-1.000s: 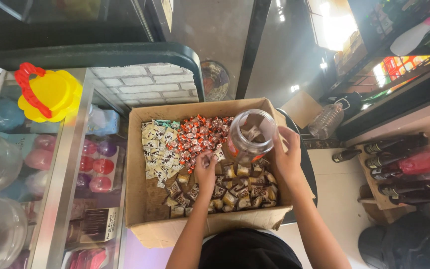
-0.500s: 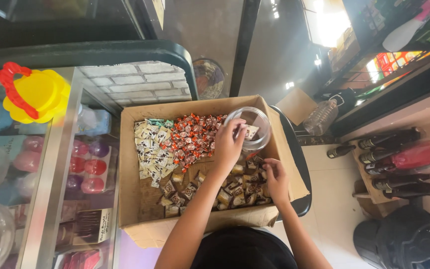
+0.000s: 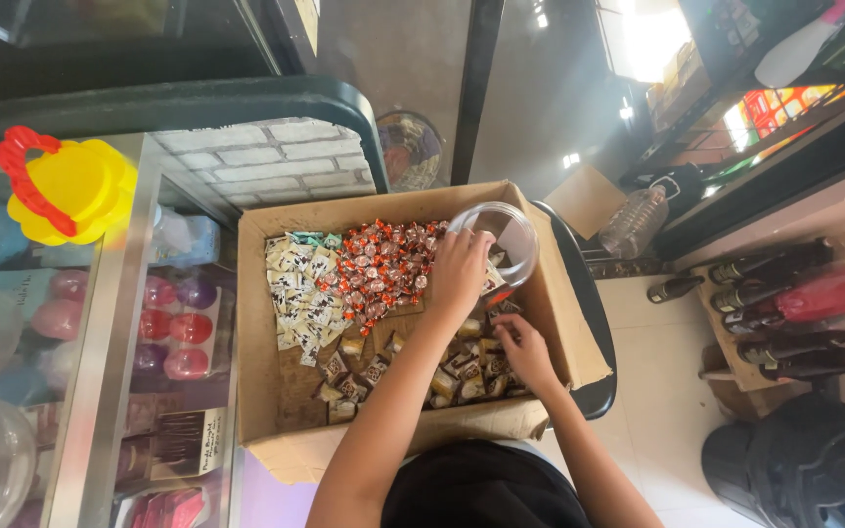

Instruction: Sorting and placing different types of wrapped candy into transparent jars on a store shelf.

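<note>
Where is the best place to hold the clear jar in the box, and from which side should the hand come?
Probably the rim of the jar, from above and the near side. It lies tilted in the box corner with its mouth open; the left hand already holds it there. The box walls block the far side.

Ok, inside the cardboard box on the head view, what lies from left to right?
Pale green-and-white wrapped sweets → red-and-silver wrapped sweets → left hand → clear round plastic jar, all in the brown cardboard box.
</note>
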